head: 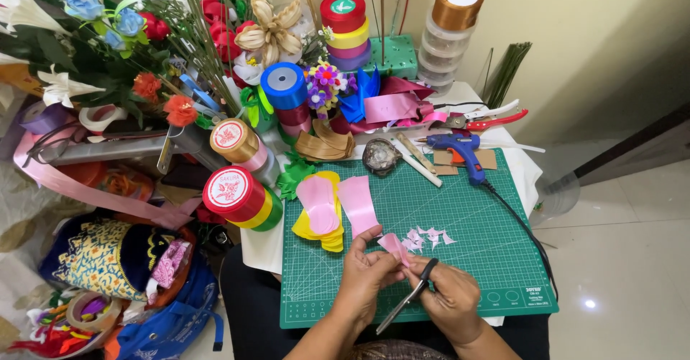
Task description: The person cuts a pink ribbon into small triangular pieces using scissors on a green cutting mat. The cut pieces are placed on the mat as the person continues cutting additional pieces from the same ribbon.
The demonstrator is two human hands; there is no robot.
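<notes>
My left hand point(368, 274) pinches a small piece of pink ribbon point(394, 246) over the near part of a green cutting mat point(467, 216). My right hand point(449, 295) grips black-handled scissors point(407, 297), blades pointing down-left, close beside the ribbon piece. Small pink ribbon offcuts point(428, 236) lie on the mat just beyond my hands. Cut pink ribbon strips point(357, 203) and a stack of yellow ones point(325, 235) rest at the mat's left side.
A blue glue gun point(463, 151) with a black cord lies at the mat's far edge, red-handled cutters point(496, 121) behind it. Ribbon rolls point(239, 196), artificial flowers point(147, 58) and a green foam block point(394, 54) crowd the back and left. Bags point(118, 256) sit left on the floor.
</notes>
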